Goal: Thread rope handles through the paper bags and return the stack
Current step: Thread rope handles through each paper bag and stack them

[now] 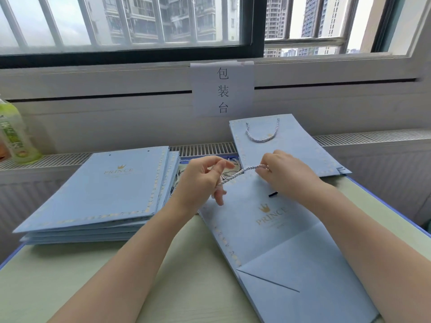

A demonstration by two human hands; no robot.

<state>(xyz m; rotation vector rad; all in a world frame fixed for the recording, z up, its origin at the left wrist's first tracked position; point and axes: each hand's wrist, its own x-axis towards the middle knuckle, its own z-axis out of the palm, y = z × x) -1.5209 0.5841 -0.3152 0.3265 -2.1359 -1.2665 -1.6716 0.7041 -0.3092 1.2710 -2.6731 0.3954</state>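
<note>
I am pinching a twisted silver rope (242,171) between my left hand (203,180) and right hand (283,173), seemingly at the top edge of a flat, matte pale-blue paper bag (268,231).

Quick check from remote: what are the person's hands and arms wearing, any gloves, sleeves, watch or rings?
Nothing that shows. The left hand and right hand are bare, with no gloves, and no rings are visible. Both forearms are uncovered right down to the bottom edge of the picture, with no sleeve, watch or wristband in view.
</note>
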